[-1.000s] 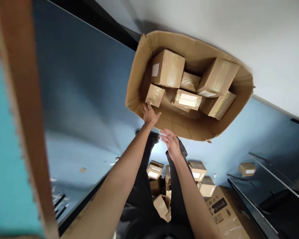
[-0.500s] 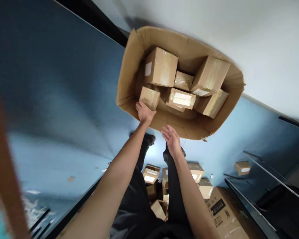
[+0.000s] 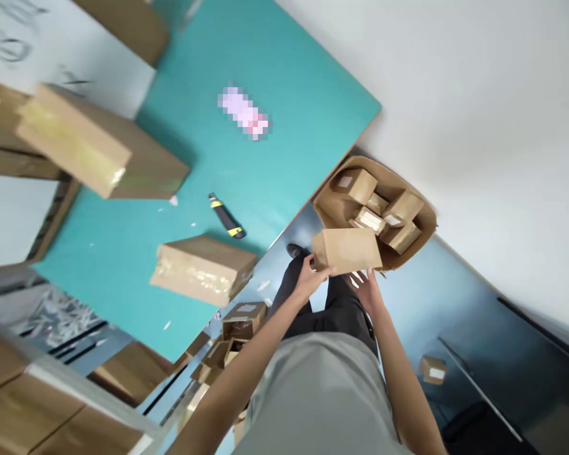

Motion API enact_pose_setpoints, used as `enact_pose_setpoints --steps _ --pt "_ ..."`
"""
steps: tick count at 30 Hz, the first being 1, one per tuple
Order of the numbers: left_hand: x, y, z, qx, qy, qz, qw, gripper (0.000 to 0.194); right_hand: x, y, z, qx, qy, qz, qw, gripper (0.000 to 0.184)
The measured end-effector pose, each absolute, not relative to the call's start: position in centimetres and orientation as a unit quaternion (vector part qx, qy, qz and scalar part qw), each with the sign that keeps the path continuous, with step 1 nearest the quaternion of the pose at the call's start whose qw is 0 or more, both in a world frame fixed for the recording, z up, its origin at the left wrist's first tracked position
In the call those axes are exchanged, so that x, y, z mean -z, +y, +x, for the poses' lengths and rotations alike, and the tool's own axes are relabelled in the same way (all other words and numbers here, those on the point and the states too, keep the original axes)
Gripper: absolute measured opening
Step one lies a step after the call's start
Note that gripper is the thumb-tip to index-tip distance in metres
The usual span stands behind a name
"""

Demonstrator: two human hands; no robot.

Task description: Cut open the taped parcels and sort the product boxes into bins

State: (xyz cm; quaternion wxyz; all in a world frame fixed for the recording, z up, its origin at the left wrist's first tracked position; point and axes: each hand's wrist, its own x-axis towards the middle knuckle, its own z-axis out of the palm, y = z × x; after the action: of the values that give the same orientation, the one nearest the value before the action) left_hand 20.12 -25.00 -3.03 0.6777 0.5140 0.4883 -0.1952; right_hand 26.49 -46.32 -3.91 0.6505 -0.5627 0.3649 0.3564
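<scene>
A small brown cardboard box (image 3: pixel 351 249) is held up in front of my body, above the near edge of the large carton. My left hand (image 3: pixel 310 278) grips its left end, thumb along the lower edge. My right hand (image 3: pixel 366 291) is at the box's lower right edge, with fingertips against it and some fingers partly hidden beneath. Behind it stands the large open carton (image 3: pixel 322 205) on the floor, with several smaller taped boxes (image 3: pixel 404 207) inside, some bearing white labels.
A green tabletop (image 3: pixel 284 170) lies to the left, carrying a black and yellow utility knife (image 3: pixel 226 216), a taped box (image 3: pixel 203 268), another box (image 3: pixel 104 145) and a pixelated pink item (image 3: pixel 243 112). A white wall (image 3: pixel 493 126) rises at right. More boxes (image 3: pixel 241 320) are stacked below the table.
My left hand has lifted the small box out of the large carton. My right hand has come up to the box. The view has swung left and higher, bringing the green tabletop into sight.
</scene>
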Motion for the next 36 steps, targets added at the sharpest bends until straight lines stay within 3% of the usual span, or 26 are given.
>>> enact_pose_setpoints --steps 3,8,11,14,18,25,28,32,36 --pt "-2.4 -24.9 16.9 0.131 0.524 0.482 0.690 0.046 -2.5 -42.3 27.5 -0.332 0.263 -0.607 0.673 0.078" --pt "-7.1 -21.8 11.9 0.025 0.574 0.439 0.691 0.042 -10.1 -32.6 30.4 -0.288 0.041 -0.686 0.666 0.103" --pt "-7.8 -18.8 9.0 -0.036 0.614 0.412 0.672 0.056 -12.6 -25.8 31.8 -0.252 -0.169 -0.768 0.564 0.121" --pt "-7.9 -15.6 6.1 -0.106 0.676 0.358 0.635 0.084 -13.7 -18.6 31.3 -0.247 -0.368 -0.801 0.403 0.116" --pt "-7.9 -11.5 2.2 -0.187 0.678 0.312 0.639 0.074 -12.8 -10.0 27.1 -0.271 -0.458 -0.801 0.273 0.102" --pt "-7.3 -5.7 -4.7 -0.228 0.734 0.379 0.516 0.044 -8.4 -3.6 18.0 -0.345 -0.466 -0.779 0.236 0.079" --pt "-7.9 -4.2 -5.3 -0.207 0.755 0.423 0.457 0.050 -7.0 -5.0 16.7 -0.402 -0.515 -0.713 0.254 0.062" --pt "-9.2 -4.8 -1.2 -0.227 0.711 0.552 0.372 0.053 -5.1 -10.8 19.0 -0.402 -0.463 -0.719 0.327 0.055" --pt "-8.0 -8.8 7.8 -0.165 0.590 0.654 0.444 0.045 -2.3 -20.3 24.6 -0.406 -0.323 -0.782 0.345 0.056"
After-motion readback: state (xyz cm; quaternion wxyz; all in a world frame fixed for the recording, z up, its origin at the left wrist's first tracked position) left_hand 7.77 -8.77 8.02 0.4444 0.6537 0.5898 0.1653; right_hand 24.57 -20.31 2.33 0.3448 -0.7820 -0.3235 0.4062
